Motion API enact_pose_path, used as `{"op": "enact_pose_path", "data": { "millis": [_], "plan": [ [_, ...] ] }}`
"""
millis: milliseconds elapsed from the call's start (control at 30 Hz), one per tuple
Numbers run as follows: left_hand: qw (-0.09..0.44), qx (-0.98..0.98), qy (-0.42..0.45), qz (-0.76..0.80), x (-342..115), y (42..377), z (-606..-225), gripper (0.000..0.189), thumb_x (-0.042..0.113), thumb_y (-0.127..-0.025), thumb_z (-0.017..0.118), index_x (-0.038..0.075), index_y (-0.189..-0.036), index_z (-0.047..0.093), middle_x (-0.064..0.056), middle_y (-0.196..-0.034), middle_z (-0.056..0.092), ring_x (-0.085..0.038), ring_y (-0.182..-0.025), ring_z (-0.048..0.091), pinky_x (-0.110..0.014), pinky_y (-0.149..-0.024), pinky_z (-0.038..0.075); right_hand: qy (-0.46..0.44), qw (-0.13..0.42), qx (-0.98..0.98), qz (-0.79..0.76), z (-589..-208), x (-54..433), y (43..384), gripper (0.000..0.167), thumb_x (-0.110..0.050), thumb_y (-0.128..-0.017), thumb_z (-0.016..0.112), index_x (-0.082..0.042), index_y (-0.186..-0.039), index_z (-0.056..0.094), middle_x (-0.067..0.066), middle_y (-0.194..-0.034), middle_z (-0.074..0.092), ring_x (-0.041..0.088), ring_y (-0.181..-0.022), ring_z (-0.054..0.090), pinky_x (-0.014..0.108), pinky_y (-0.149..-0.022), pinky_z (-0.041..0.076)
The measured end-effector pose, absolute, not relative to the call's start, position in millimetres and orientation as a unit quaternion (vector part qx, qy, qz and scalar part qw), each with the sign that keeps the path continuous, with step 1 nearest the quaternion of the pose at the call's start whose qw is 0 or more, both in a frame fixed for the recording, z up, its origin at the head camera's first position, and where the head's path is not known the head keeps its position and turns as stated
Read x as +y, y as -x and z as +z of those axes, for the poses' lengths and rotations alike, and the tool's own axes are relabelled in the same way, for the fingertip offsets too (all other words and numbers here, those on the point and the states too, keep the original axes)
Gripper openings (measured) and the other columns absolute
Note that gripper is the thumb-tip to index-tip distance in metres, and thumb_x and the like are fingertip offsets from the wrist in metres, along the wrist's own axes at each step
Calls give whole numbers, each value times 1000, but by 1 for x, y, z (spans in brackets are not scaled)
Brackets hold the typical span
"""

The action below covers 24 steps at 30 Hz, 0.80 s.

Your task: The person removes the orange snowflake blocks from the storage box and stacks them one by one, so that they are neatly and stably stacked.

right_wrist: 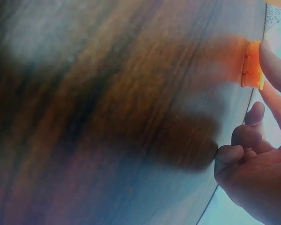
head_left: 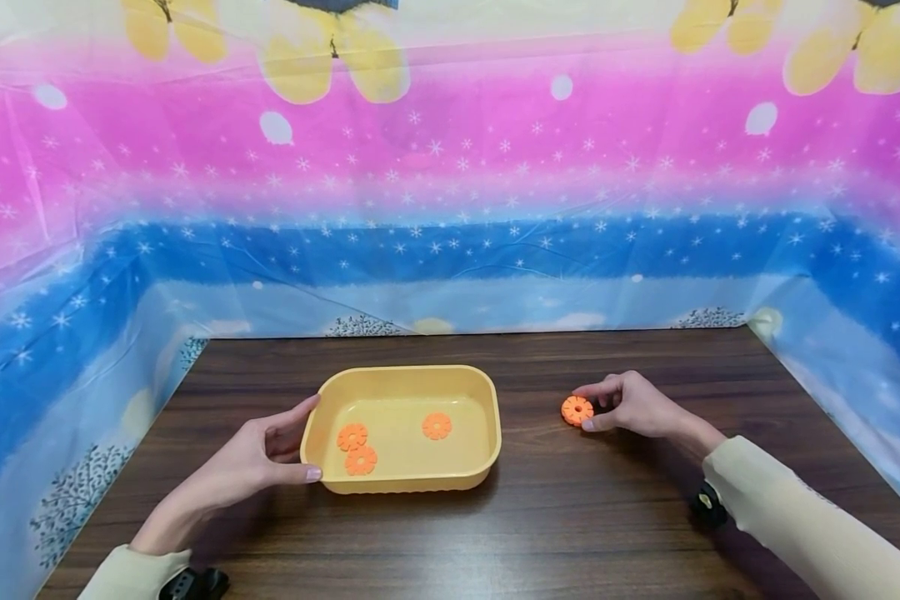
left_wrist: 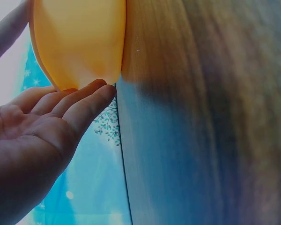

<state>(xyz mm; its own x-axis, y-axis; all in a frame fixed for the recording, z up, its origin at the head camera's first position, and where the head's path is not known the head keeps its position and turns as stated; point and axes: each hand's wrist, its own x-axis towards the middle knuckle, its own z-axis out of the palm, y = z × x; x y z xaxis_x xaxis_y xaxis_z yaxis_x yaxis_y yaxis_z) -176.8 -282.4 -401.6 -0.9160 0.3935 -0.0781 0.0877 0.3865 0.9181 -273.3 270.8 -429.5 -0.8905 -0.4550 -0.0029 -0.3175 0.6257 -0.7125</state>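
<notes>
A yellow plastic tray (head_left: 401,485) stands left of centre on the table. My left hand (head_left: 251,461) holds its left end, thumb at the near corner and fingers at the far one. In the left wrist view, the fingertips (left_wrist: 103,87) touch the tray's outer wall (left_wrist: 79,42). Three flat orange notched discs lie in the tray: one disc (head_left: 437,426) to the right, and two touching discs (head_left: 352,437) to the left. Right of the tray, my right hand (head_left: 637,406) pinches orange notched discs (head_left: 577,410) between thumb and finger; edge-on they look stacked (right_wrist: 253,65).
A dark wood-grain table (head_left: 450,542) lies beneath everything. Behind it and along both sides hangs a patterned cloth (head_left: 450,250) in pink and blue, with snowflakes. Black wrist straps (head_left: 710,504) show at both sleeves.
</notes>
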Motion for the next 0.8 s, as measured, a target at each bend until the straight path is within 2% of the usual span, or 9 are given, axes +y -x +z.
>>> {"op": "enact_pose_path", "data": {
  "millis": [300,467,700,800],
  "plan": [
    [141,812,-162,542,-283,178,-403,101,13,-89,84,4,-166,21,-27,-165,30,-45,-146,41,-31,-103,54,212,94,899,-373,-428,271,272,49,-22,-85,89,-5,-129,75,8,-94,62,23,-87,46,28,-67,36],
    [141,814,-159,541,-283,178,-403,101,14,-88,85,4,-166,21,-27,-165,30,-44,-146,40,-32,-104,54,210,95,902,-365,-431,272,274,50,-24,-85,89,-7,-130,75,8,-92,59,22,-83,45,27,-65,35],
    [143,813,-157,542,-282,178,-402,101,13,-89,84,4,-166,21,-27,-165,29,-44,-146,40,-31,-103,54,222,100,895,-374,-432,275,273,55,-23,-85,89,-7,-134,72,6,-101,66,20,-78,45,26,-63,37],
    [143,814,-156,541,-282,177,-403,101,14,-89,84,4,-166,21,-27,-166,28,-45,-146,40,-32,-103,54,228,97,891,-380,-431,275,271,56,-22,-85,89,-5,-135,71,8,-95,63,18,-76,45,26,-62,36]
  ]
}}
